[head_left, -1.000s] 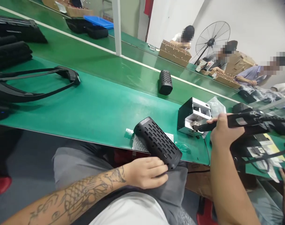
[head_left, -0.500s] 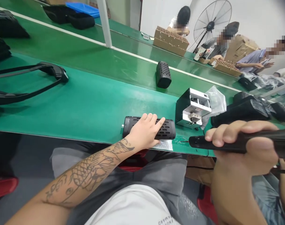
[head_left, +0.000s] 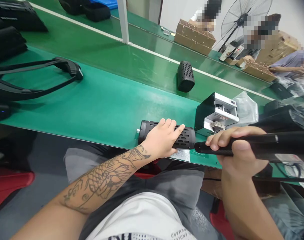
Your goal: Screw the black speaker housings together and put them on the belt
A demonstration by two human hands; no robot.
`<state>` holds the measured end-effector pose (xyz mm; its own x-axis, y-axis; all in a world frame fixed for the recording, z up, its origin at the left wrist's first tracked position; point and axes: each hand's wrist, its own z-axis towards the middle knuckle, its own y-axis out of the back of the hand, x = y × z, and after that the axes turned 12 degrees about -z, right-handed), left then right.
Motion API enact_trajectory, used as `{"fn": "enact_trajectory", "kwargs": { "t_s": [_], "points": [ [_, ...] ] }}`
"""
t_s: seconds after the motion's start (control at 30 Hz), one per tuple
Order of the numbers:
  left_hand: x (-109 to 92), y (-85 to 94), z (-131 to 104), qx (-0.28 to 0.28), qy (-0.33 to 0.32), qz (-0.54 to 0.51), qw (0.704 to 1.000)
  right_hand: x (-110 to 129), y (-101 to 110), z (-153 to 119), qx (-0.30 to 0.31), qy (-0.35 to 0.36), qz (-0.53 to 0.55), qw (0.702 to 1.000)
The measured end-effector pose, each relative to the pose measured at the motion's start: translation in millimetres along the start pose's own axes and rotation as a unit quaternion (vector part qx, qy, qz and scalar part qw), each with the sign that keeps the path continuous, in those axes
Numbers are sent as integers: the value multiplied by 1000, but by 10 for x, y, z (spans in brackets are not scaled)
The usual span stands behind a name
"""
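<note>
A black perforated housing (head_left: 187, 137), shaped like a portable speaker shell, lies on its side near the front edge of the green bench. My left hand (head_left: 163, 139) grips it from above, fingers over the top and thumb at the near side. In my right hand (head_left: 238, 150) is a black electric screwdriver (head_left: 289, 146), held level with fingers wrapped around its body. Its front end meets the right end of the housing; the bit itself is hidden. Clear plastic (head_left: 182, 155) lies under the housing's near side.
A screw feeder (head_left: 214, 115) stands behind my right hand beside a plastic bag (head_left: 248, 106). Another perforated housing (head_left: 185, 76) stands farther back. A black strapped headset (head_left: 69, 68) lies left. Several co-workers sit across the bench behind cardboard boxes (head_left: 194, 36).
My right hand has brought the electric screwdriver leftward up to the housing's right end, closing the gap where its bit showed. My left hand keeps its grip. The view has shifted slightly.
</note>
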<state>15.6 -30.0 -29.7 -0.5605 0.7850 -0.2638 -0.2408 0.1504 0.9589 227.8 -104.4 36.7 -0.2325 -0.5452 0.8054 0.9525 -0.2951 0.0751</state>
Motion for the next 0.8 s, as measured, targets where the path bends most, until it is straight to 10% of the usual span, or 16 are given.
{"fn": "enact_trajectory", "kwargs": {
  "t_s": [0.8],
  "points": [
    [-11, 5, -5, 10, -2, -7, 1000, -80, 79, -48, 138, -16, 59, 989]
  ]
}}
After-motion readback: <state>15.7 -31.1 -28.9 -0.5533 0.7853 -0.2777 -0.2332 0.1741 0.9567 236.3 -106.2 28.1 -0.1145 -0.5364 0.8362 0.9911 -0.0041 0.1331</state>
